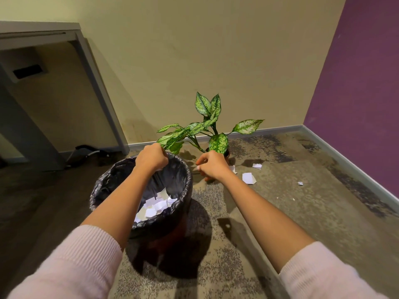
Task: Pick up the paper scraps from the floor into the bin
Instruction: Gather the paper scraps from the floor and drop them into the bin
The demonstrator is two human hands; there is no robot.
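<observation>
Scraps [249, 178]: I see white pieces on the floor [302, 212] at about 1 o'clock from the bin, more inside it.
Bin [103, 186]: black liner, centre, below the plant [207, 126].
Left hand [151, 157]: grip clamped on the bin's far rim.
Right hand [212, 166]: fingers curled together; I cannot tell whether anything is held.
</observation>
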